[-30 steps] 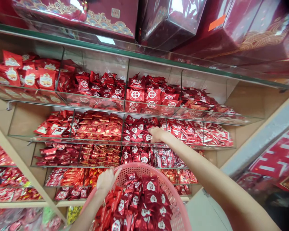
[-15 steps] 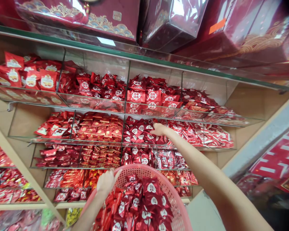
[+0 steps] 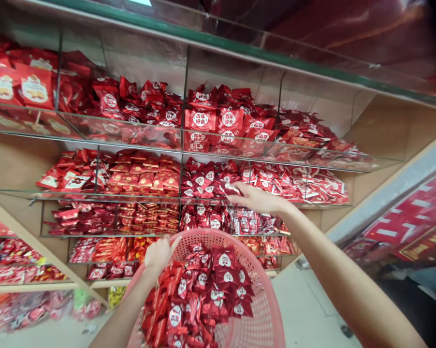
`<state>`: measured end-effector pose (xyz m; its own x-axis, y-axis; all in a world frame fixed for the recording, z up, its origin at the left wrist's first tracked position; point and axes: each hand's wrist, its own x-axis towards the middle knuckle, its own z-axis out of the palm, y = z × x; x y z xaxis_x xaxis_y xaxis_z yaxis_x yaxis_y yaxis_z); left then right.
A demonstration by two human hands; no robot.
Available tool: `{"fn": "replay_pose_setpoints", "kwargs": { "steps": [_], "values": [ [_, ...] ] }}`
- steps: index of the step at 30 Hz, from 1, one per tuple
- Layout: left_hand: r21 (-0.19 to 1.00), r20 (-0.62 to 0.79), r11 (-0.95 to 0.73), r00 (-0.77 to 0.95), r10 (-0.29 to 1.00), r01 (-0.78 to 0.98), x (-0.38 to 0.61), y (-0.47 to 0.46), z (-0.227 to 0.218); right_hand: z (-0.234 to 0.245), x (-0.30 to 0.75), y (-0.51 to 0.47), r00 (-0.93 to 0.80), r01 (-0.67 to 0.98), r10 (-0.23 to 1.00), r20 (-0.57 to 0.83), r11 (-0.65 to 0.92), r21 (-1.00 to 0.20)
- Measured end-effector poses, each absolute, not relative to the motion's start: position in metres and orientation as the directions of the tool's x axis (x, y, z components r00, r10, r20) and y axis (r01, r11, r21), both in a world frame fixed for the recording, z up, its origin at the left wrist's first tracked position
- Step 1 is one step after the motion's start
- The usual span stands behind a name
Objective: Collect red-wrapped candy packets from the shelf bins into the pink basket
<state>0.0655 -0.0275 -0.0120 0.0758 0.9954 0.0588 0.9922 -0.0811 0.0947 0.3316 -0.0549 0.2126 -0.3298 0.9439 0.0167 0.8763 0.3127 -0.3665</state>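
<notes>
the red packet (image 3: 229, 188) is showing blurred and half covered by the right hand (image 3: 258, 199), whose fingers are pinching it just in front of the glass shelf (image 3: 18, 192); the left hand (image 3: 159, 253) is gripping the rim of the pink basket (image 3: 265, 314), which is cut off below and carrying a heap of packets (image 3: 203, 290)

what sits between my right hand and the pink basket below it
In the head view, a lower glass shelf's row of red packets fills the stretch between the right hand and the pink basket; nothing else lies there.
</notes>
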Motion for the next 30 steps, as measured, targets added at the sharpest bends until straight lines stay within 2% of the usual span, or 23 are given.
{"fn": "replay_pose_setpoints", "kwargs": {
  "steps": [3, 6, 8, 10, 14, 18, 20, 23, 27, 30],
  "values": [
    [0.090, 0.064, -0.088, 0.083, 0.995, 0.992, 0.065, -0.026, -0.014, 0.176, 0.336, -0.094, -0.330, 0.854, 0.938, -0.109, 0.248, -0.457],
    [0.078, 0.073, -0.084, 0.078, 0.994, 0.993, 0.065, -0.026, -0.015, 0.127, 0.343, -0.120, -0.286, 0.859, 0.936, -0.204, 0.156, -0.488],
    [0.073, 0.067, -0.079, 0.074, 0.995, 0.994, 0.065, -0.026, -0.015, 0.097, 0.346, -0.132, -0.223, 0.875, 0.946, -0.235, 0.088, -0.476],
    [0.075, 0.051, -0.070, 0.066, 0.996, 0.995, 0.066, -0.026, -0.014, 0.075, 0.344, -0.142, -0.096, 0.913, 0.963, -0.252, -0.015, -0.407],
    [0.084, 0.027, -0.058, 0.056, 0.998, 0.995, 0.067, -0.028, -0.010, 0.051, 0.326, -0.158, 0.168, 0.960, 0.969, -0.183, -0.203, -0.193],
    [0.074, 0.021, -0.049, 0.048, 0.999, 0.996, 0.068, -0.028, -0.010, 0.035, 0.302, -0.165, 0.291, 0.957, 0.957, -0.015, -0.290, 0.007],
    [0.062, 0.020, -0.045, 0.044, 0.999, 0.997, 0.068, -0.027, -0.011, 0.028, 0.295, -0.166, 0.307, 0.948, 0.949, 0.071, -0.311, 0.063],
    [0.050, 0.026, -0.051, 0.050, 0.998, 0.997, 0.068, -0.026, -0.014, 0.023, 0.297, -0.165, 0.295, 0.952, 0.946, 0.133, -0.303, 0.051],
    [0.053, 0.018, -0.059, 0.058, 0.998, 0.997, 0.067, -0.026, -0.013, 0.034, 0.311, -0.160, 0.287, 0.957, 0.952, 0.106, -0.280, -0.070],
    [0.054, 0.039, -0.063, 0.061, 0.997, 0.997, 0.067, -0.027, -0.013, 0.044, 0.319, -0.154, 0.263, 0.964, 0.958, 0.117, -0.257, -0.064]
  ]
}}
